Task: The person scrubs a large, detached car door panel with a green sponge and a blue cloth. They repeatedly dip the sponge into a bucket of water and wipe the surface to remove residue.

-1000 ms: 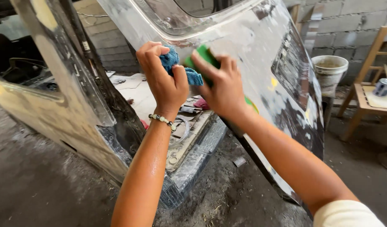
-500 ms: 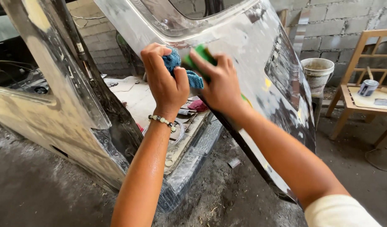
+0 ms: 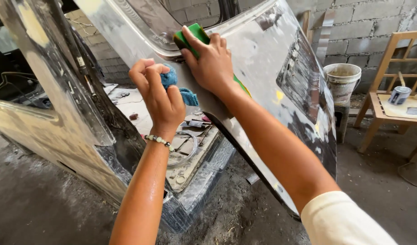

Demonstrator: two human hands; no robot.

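Note:
My right hand [image 3: 210,61] presses a green sanding block [image 3: 193,35] flat against the bare-metal rear door [image 3: 281,59] of a stripped car, just under the window edge. My left hand [image 3: 157,97] is closed around a bunched blue cloth [image 3: 176,86] held at the door's left edge, right beside the right hand. A beaded bracelet [image 3: 159,141] sits on my left wrist. The block is partly hidden under my right fingers.
The car's sanded side body [image 3: 50,131] stands at the left, with loose parts and wire on the open boot floor [image 3: 190,140]. At the right are a dirty white bucket [image 3: 342,81], a wooden chair [image 3: 394,95] with a small tin [image 3: 399,95], and a block wall.
My right hand has slid the green block up the door towards the window edge. My left hand with the blue cloth has dropped slightly lower and apart from it.

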